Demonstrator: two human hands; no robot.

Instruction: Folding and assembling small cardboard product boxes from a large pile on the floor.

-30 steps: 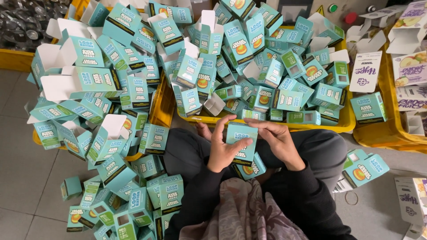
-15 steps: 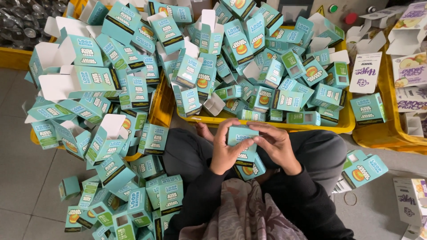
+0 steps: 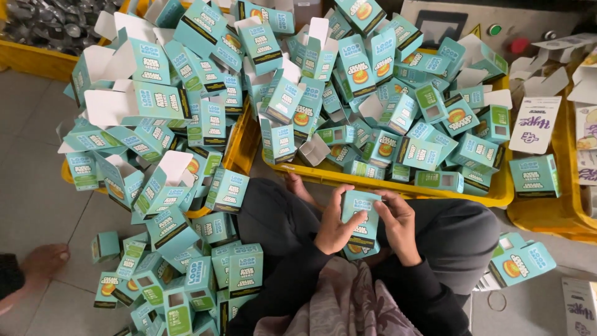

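You sit cross-legged on the floor, dark sleeves reaching forward over a patterned cloth [image 3: 342, 305] in your lap. Your left hand [image 3: 333, 225] grips a small teal carton [image 3: 360, 214] from its left side, thumb laid across the front and fingers wrapped behind. Your right hand [image 3: 398, 225] closes on the same carton from the right, fingertips curled over its upper right edge. The carton stands roughly upright between both hands, just above your knees, and a second carton [image 3: 359, 251] peeks out right beneath it.

Near left, a loose heap of cartons [image 3: 186, 280] spreads over the grey floor tiles [image 3: 37, 186]. A bare foot [image 3: 43, 261] of another person rests on the tiles at the far left edge. Near right, a single carton with an orange picture [image 3: 521, 264] lies beside your right knee.

Further out, just past your knees, a yellow tray [image 3: 398, 185] is piled high with folded cartons, some with open white flaps. A second yellow tray [image 3: 239, 149] to the left overflows the same way. On the right, a white flat carton [image 3: 535, 124] lies by another yellow tray [image 3: 547, 211]. Farthest away sits a grey panel [image 3: 497, 18] with a green button [image 3: 494, 29] and a red button [image 3: 519, 45].
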